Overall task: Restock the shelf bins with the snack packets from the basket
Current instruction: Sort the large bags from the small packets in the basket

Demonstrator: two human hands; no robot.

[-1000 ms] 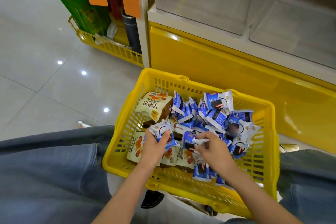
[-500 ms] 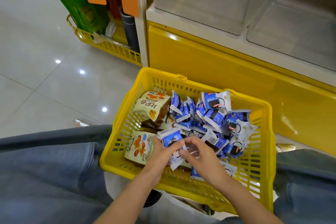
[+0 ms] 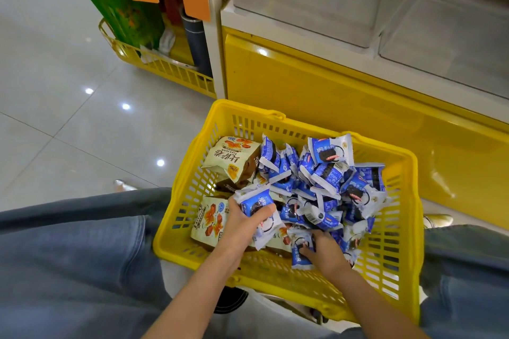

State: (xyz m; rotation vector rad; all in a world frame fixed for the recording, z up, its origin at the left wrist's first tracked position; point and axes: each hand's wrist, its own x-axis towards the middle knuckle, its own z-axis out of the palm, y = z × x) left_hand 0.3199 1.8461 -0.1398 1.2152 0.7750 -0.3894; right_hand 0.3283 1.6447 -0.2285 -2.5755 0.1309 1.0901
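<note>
The yellow basket holds a heap of blue snack packets and, at its left, cream packets; the clear shelf bins stand above it. The left hand grasps a blue packet over the pile, while the right hand curls its fingers round a second blue packet lying in the basket.

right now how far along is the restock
Barely started. Done: nothing; the clear plastic shelf bins show no packets. In hand: the left hand grips blue-and-white snack packets, the right hand grasps another. Left: the blue pile and cream packets in the yellow plastic basket.
</note>
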